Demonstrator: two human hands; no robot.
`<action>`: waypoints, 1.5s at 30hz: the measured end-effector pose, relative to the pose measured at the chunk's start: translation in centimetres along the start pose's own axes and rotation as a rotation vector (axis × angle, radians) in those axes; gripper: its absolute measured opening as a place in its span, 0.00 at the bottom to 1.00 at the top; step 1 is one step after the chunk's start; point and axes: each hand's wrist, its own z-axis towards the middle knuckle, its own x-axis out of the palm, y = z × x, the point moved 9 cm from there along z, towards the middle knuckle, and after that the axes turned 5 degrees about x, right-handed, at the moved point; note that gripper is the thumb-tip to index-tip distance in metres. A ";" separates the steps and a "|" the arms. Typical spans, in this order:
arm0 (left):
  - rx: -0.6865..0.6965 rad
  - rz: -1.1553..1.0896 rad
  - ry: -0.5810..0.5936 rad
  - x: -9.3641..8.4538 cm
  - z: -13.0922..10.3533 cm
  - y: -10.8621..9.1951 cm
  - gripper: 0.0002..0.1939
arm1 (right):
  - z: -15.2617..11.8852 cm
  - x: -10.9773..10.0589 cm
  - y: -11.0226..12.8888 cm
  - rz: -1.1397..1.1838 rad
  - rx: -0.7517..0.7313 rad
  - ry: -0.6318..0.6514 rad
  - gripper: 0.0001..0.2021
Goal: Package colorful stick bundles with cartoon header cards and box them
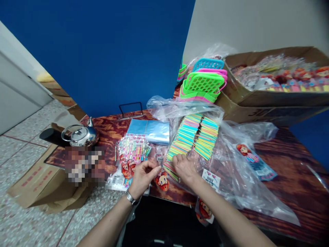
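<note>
My left hand (144,176) has its thumb and forefinger pinched at the edge of a clear plastic packet (162,181) printed with a red-haired cartoon face. Just to the right, my right hand (185,168) curls its fingers onto the near end of a long spread of thin coloured sticks (183,132). A second row of such sticks (208,137) lies alongside. Left of my left hand is a heap of filled stick packets (135,149), some with the same cartoon face. Behind them rests a stack of blue-looking clear bags (151,130). My right fingertips are partly hidden.
A steel kettle (81,134) stands at the table's left edge, above a brown paper bag (33,181). At the back are stacked plastic baskets (204,84) and a cardboard box (272,106) of packets. Crumpled clear plastic sheeting (239,175) covers much of the right side.
</note>
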 end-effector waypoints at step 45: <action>-0.068 -0.063 0.137 3.1 -0.3 0.9 0.12 | -1.8 -6.1 -4.0 1.496 -0.034 -0.158 0.12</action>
